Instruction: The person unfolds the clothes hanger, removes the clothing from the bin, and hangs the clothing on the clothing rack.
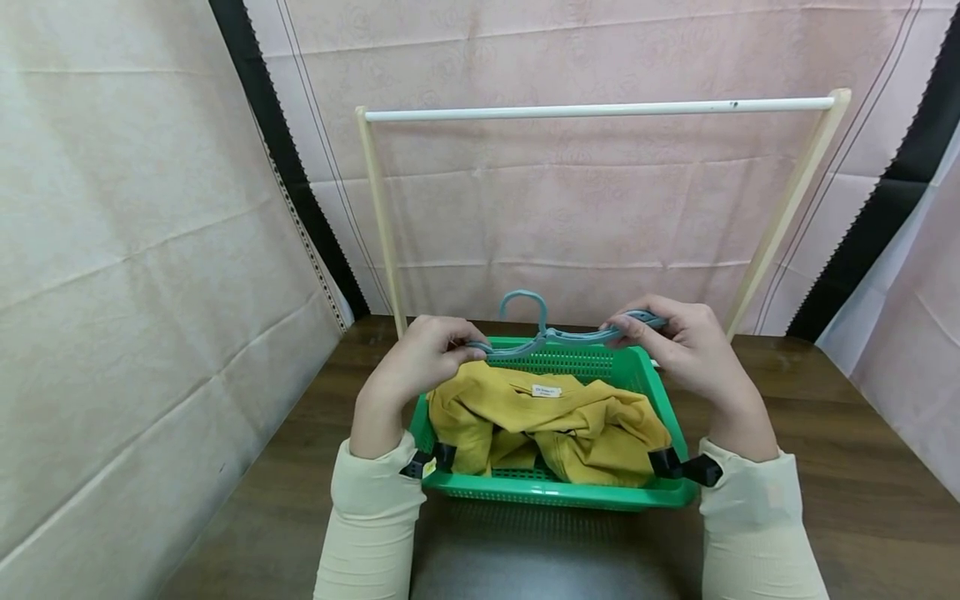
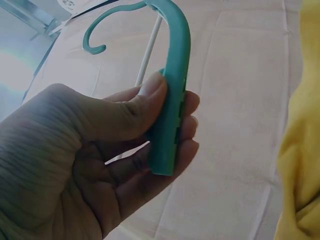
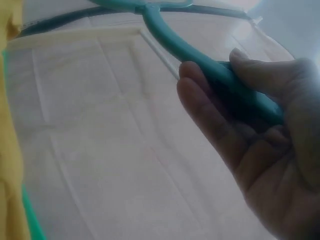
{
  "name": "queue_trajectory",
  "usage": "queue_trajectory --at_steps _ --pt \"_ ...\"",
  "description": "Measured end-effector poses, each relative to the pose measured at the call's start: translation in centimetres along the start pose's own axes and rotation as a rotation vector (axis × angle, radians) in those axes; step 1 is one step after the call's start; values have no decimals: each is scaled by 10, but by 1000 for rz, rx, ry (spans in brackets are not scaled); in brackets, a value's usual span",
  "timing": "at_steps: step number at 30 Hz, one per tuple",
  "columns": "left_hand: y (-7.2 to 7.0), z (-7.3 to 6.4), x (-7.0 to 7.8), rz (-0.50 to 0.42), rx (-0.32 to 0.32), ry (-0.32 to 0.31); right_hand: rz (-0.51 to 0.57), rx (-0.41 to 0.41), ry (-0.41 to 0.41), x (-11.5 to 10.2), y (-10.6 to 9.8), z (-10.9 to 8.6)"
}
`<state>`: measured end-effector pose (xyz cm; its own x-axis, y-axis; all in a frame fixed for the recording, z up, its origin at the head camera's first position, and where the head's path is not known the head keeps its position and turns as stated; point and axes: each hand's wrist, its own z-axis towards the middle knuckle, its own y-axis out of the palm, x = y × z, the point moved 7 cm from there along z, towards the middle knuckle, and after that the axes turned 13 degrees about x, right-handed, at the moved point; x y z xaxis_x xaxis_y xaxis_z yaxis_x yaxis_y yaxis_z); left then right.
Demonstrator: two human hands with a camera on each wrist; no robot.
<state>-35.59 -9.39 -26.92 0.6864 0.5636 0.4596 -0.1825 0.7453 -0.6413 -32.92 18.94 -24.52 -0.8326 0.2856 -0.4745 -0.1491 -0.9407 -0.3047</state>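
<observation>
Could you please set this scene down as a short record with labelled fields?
Held item: blue-green clothes hanger, hook upward in the head view
Left grip: holds one end of the hanger
Right grip: holds the other end
Container: green perforated basket on a wood-grain table
Contents: yellow garment, loosely bunched, white label showing
Behind basket: clothes rack with white rail

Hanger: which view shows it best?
Head: hanger in one frame, hook and both sides, ends partly hidden. Left wrist shows the hook and the end in the left hand; right wrist, mainly the side in the right hand, cropped at the top.
</observation>
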Motion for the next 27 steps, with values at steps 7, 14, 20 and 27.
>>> queue_trajectory --at_steps 7,14,20,27 --pt "-7 0 3 -90 60 35 121 56 65 -5 2 3" --pt "-11 0 6 -104 116 76 170 33 88 -5 3 3" --pt "-12 0 6 -101 122 67 82 14 85 -1 4 0" --pt "-7 0 4 -97 90 35 -71 7 40 -1 6 0"
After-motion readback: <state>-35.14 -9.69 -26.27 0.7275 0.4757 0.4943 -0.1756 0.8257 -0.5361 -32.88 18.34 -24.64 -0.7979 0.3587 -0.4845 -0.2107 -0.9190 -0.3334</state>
